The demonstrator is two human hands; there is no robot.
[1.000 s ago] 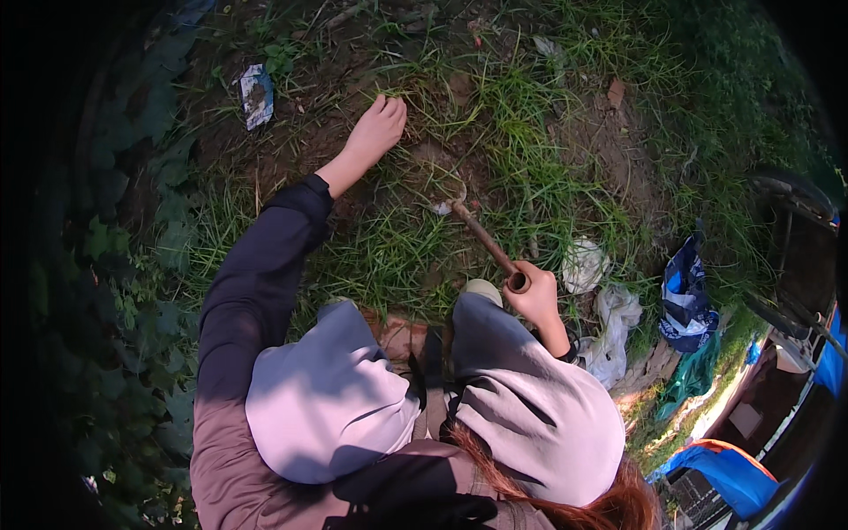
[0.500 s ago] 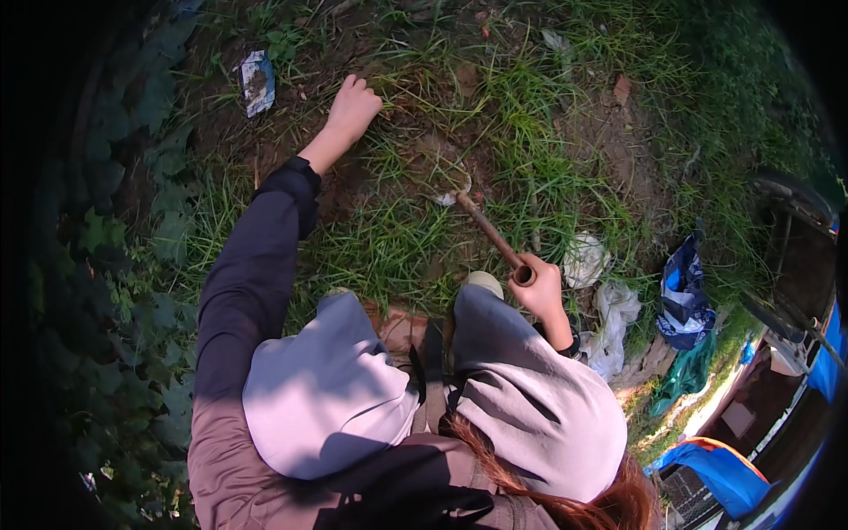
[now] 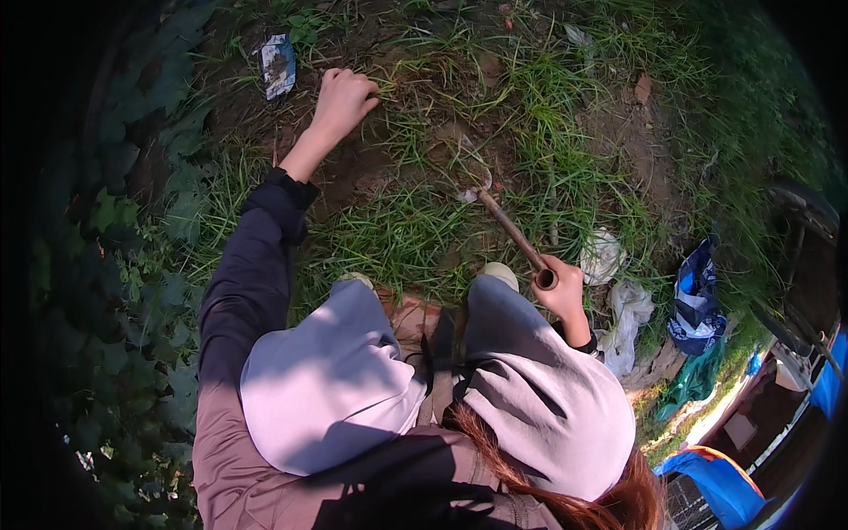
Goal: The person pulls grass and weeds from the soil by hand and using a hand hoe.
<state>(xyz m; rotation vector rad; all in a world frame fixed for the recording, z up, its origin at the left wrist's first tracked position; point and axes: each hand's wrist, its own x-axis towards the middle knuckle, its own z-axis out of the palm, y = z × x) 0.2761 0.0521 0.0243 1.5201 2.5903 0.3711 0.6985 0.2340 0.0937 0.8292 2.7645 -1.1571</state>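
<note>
My right hand (image 3: 560,290), beside my right knee, is wrapped round the hollow brown handle of a sickle (image 3: 512,228). Its handle slopes away to the left, and the thin curved blade lies low among the grass, partly hidden. Farther out and to the left, my left hand (image 3: 343,108) reaches over bare soil with its fingers curled in. A tuft of grass (image 3: 397,84) is right beside those fingers; whether any blades are in them is hidden.
A crumpled blue-and-white packet (image 3: 277,67) lies beyond my left hand. White plastic bags (image 3: 629,325), a dark blue bag (image 3: 696,300) and green plastic (image 3: 693,378) lie at right, near a cart-like frame (image 3: 795,265). Broad leaves (image 3: 106,309) crowd the left side. Bricks (image 3: 413,316) sit between my feet.
The view has shifted, so the ground appears farther right. Against the ground, my left hand has drawn slightly left, still curled. My right hand and the sickle have barely moved.
</note>
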